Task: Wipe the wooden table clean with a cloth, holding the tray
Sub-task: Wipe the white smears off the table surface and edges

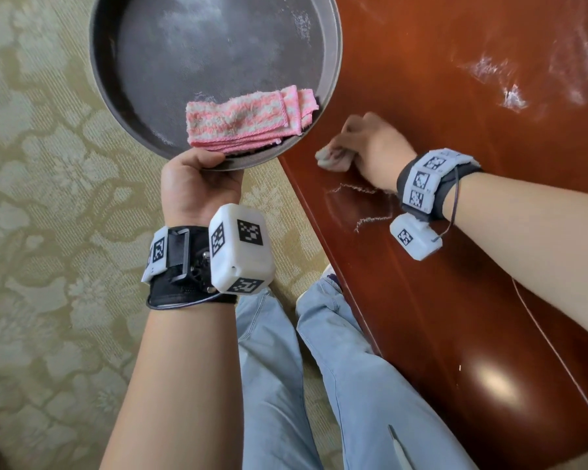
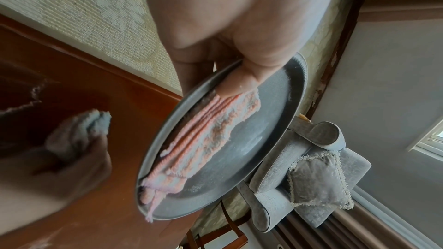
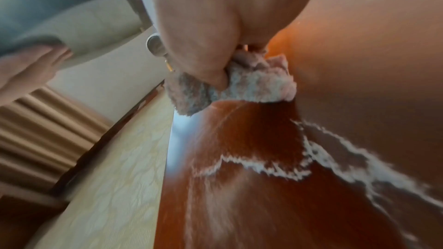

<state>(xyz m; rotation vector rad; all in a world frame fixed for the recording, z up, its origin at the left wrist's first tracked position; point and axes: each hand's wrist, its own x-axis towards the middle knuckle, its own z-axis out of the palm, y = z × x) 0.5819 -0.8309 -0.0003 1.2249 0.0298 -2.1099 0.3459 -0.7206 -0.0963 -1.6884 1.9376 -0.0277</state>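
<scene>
Two hands are busy: your left hand [image 1: 197,184] grips the near rim of the round dark tray [image 1: 140,106], thumb over the edge, holding it above the carpet [image 1: 41,198] just left of the wooden table [image 1: 455,300]. Your right hand [image 1: 370,147] is curled around a bunched cloth [image 1: 330,157] pressed on the tabletop near its left edge. Farther off, a folded pink cloth [image 1: 248,120] lies in the tray's near part, and white powdery streaks [image 1: 513,93] mark the table's far right.

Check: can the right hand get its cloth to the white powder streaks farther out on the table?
Probably yes. The right hand grips the cloth on the wooden table; only bare tabletop separates it from the powder streaks.
</scene>
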